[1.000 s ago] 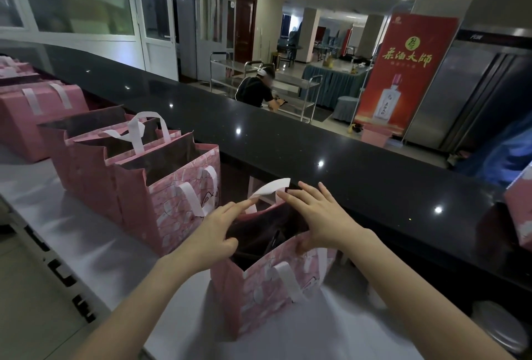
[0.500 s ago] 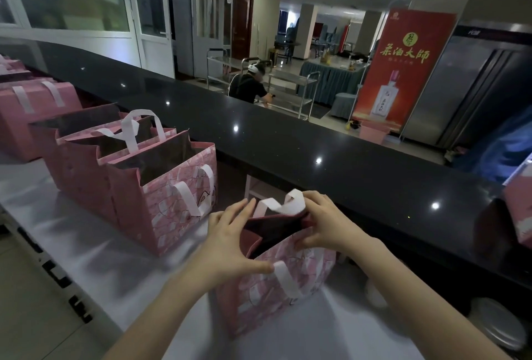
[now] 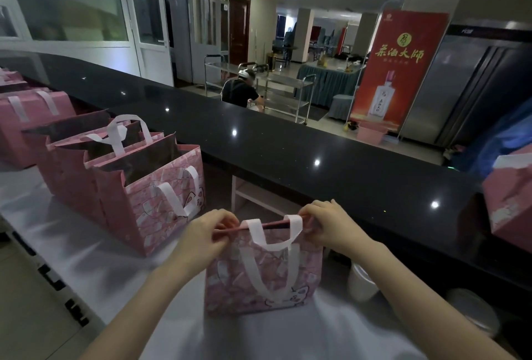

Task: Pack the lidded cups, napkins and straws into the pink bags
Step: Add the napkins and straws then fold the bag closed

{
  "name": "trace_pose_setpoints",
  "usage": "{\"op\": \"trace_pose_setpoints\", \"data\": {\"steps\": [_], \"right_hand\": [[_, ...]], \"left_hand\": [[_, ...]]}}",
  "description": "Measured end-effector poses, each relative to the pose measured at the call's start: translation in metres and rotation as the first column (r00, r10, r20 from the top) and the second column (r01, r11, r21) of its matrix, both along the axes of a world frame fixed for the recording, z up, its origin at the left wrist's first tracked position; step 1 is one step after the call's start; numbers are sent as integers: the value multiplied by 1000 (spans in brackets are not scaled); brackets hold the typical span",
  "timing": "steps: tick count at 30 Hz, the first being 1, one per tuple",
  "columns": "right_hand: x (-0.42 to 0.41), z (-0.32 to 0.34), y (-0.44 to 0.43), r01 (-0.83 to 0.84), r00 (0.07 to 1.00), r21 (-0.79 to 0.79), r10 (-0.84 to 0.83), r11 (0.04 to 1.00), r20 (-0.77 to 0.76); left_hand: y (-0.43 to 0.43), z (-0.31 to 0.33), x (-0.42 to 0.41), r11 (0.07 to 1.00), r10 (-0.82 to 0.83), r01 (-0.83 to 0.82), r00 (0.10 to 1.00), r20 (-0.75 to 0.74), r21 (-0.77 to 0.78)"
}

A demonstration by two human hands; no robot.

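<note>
A pink bag (image 3: 230,282) with white handles and a pig print stands on the white worktop right in front of me. Its top edges are pressed together, so its contents are hidden. My left hand (image 3: 201,237) pinches the left end of the bag's rim. My right hand (image 3: 331,223) pinches the right end, beside the white handle. A white lidded cup (image 3: 361,283) stands on the worktop just right of the bag, under my right forearm. A second lidded cup (image 3: 472,310) shows dimly further right.
Open pink bags (image 3: 152,198) stand in a row to the left, with more closed pink bags (image 3: 31,120) behind them. A raised black counter (image 3: 288,152) runs along the back. Another pink bag (image 3: 509,198) sits at the right edge. A person crouches beyond the counter.
The bag's mouth was open a second ago; both hands have drawn its top edges together and now pinch the rim at each end.
</note>
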State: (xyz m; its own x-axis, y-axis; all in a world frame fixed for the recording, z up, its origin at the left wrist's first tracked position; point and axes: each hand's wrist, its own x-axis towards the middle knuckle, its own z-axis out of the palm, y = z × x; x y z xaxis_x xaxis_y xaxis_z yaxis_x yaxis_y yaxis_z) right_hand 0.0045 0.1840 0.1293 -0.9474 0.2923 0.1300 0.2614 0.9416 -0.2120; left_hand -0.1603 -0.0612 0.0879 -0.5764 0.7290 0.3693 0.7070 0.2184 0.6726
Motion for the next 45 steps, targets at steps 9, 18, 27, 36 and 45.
{"op": "trace_pose_setpoints", "data": {"steps": [9, 18, 27, 36, 45], "right_hand": [[52, -20, -12, 69, 933, -321, -175, 944, -313], [121, -33, -1, 143, 935, -543, -293, 827, -200], [146, -59, -23, 73, 934, -348, -186, 935, -305], [152, -60, -34, -66, 945, 10, 66, 998, -321], [162, -55, -27, -77, 982, -115, 55, 990, -180]], "left_hand": [[9, -13, 27, 995, 85, -87, 995, 48, 48], [25, -25, 70, 996, 4, -15, 992, 126, 92], [8, -26, 85, 996, -25, 19, 998, 66, 89], [-11, -19, 90, 986, -169, 165, 958, -231, -38], [-19, -10, 86, 966, -252, 230, 936, -245, -116]]}}
